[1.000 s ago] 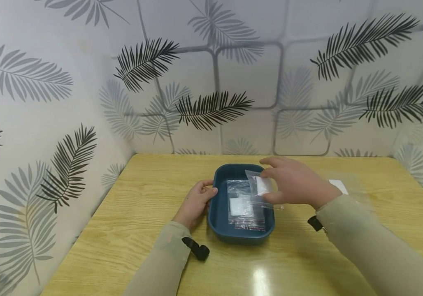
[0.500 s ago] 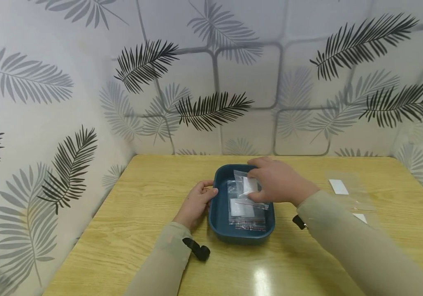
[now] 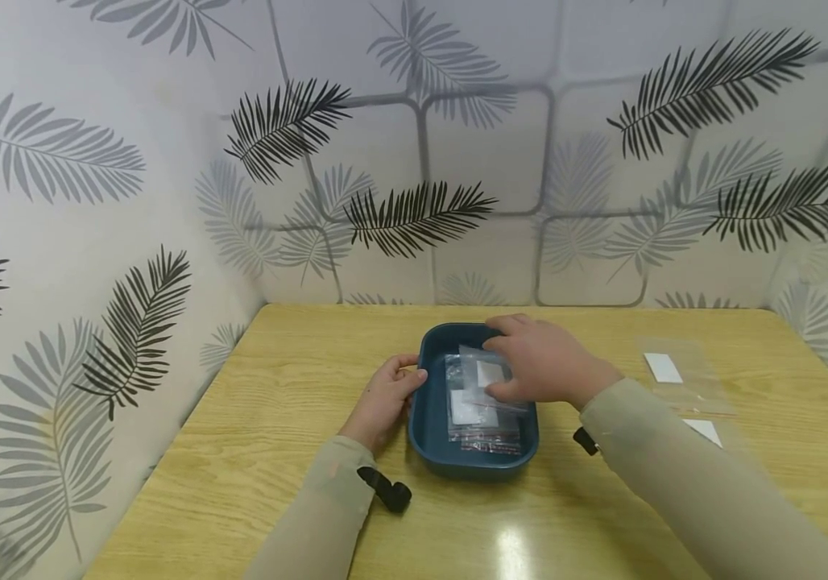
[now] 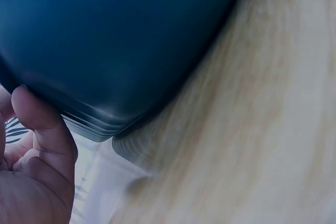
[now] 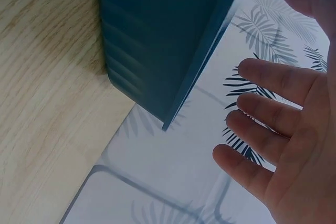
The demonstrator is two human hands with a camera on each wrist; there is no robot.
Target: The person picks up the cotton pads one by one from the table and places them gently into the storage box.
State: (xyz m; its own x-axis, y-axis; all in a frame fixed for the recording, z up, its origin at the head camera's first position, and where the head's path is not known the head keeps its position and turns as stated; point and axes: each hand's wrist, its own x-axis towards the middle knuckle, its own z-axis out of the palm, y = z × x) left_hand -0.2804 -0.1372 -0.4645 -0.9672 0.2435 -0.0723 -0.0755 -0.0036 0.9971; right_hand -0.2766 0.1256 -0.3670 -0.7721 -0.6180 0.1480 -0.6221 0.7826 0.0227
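Observation:
A dark blue plastic tub (image 3: 424, 451) stands on the table in the middle of the head view. My left hand (image 3: 383, 399) grips its left wall, thumb at the rim; in the left wrist view the thumb (image 4: 39, 111) lies against the blue wall. Clear zip bags (image 3: 482, 431) with white pieces lie stacked inside. On top, a zip bag (image 3: 488, 374) with a white piece lies askew, just under my right hand (image 3: 548, 361). That hand hovers over the tub's right rim. In the right wrist view its fingers (image 5: 278, 80) are spread, with nothing between them and the thumb.
On the wooden table (image 3: 298, 362) to the right lie more clear bags: one with a white piece (image 3: 664, 368), another with a white piece (image 3: 704, 431) partly behind the right sleeve. A leaf-patterned wall (image 3: 472, 274) borders the table's back and left.
My right hand has carried a zip bag leftward into the tub and let it go; the bag now lies lower on the stack. The left hand and tub have stayed put.

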